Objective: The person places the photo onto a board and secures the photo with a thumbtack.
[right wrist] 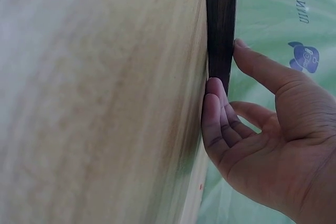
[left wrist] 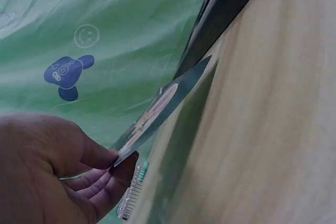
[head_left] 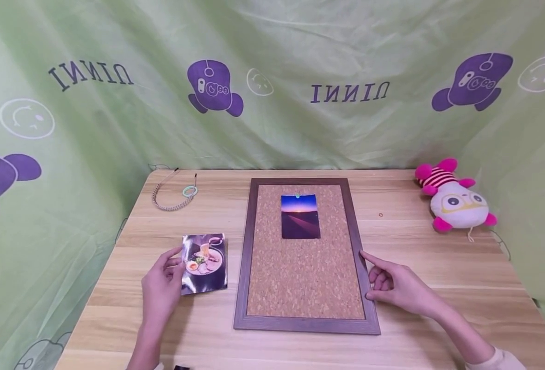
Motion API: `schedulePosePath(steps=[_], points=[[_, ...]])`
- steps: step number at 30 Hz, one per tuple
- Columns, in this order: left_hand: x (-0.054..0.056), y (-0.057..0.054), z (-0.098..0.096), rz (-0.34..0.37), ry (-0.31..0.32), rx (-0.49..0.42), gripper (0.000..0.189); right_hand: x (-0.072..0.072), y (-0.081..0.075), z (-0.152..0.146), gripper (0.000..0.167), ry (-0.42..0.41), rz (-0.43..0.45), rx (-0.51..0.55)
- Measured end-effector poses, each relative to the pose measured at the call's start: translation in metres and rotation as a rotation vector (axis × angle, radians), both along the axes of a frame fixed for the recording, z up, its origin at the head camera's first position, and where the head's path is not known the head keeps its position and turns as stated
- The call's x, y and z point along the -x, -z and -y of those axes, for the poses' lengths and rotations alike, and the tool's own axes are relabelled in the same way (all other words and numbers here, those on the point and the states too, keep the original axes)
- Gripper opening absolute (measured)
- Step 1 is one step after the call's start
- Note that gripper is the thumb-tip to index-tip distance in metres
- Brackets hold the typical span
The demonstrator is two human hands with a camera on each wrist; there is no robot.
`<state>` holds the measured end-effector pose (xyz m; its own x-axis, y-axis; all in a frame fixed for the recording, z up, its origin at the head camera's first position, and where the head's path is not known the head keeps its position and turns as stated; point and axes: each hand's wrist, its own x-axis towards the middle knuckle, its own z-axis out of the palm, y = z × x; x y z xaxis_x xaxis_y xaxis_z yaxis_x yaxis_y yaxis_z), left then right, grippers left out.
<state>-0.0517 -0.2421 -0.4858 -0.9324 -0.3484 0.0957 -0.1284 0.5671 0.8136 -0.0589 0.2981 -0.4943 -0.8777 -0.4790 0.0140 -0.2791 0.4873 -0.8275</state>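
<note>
My left hand [head_left: 161, 285] pinches the left edge of the ramen photo [head_left: 204, 264], tilted and at least partly off the table [head_left: 457, 288], while my right hand [head_left: 399, 288], loosely half open, rests fingertips on the board [head_left: 305, 280] at its right edge. The ramen photo is just left of the board's bare lower part, both long axes running away from me, my left hand nearer; its back is hidden. Farther up sits the sunset photo [head_left: 300, 221], its green dot [head_left: 297, 196] too small to make out.
</note>
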Motion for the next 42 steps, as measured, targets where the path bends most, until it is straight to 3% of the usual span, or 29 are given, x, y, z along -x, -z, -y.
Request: schedulePosePath(steps=[7, 16, 23, 31, 37, 42], points=[[-0.001, -0.015, -0.012, 0.0, 0.009, -0.171, 0.043, 0.001, 0.001, 0.0, 0.096, -0.001, 0.006, -0.002], [0.001, -0.02, -0.049, 0.121, 0.17, -0.312, 0.051, 0.002, 0.001, 0.0, 0.094, -0.005, -0.004, -0.007], [0.001, -0.013, -0.084, 0.139, 0.292, -0.423, 0.053, 0.001, 0.002, -0.001, 0.093, -0.012, -0.012, -0.004], [0.005, -0.003, -0.116, 0.149, 0.414, -0.485, 0.052, 0.0, 0.002, -0.001, 0.093, -0.013, -0.013, -0.004], [0.009, 0.011, -0.137, 0.139, 0.538, -0.459, 0.05, 0.001, 0.001, -0.001, 0.093, -0.011, -0.029, -0.009], [0.013, 0.018, -0.152, 0.141, 0.593, -0.42, 0.05, 0.0, 0.0, 0.0, 0.094, -0.006, -0.018, -0.017]])
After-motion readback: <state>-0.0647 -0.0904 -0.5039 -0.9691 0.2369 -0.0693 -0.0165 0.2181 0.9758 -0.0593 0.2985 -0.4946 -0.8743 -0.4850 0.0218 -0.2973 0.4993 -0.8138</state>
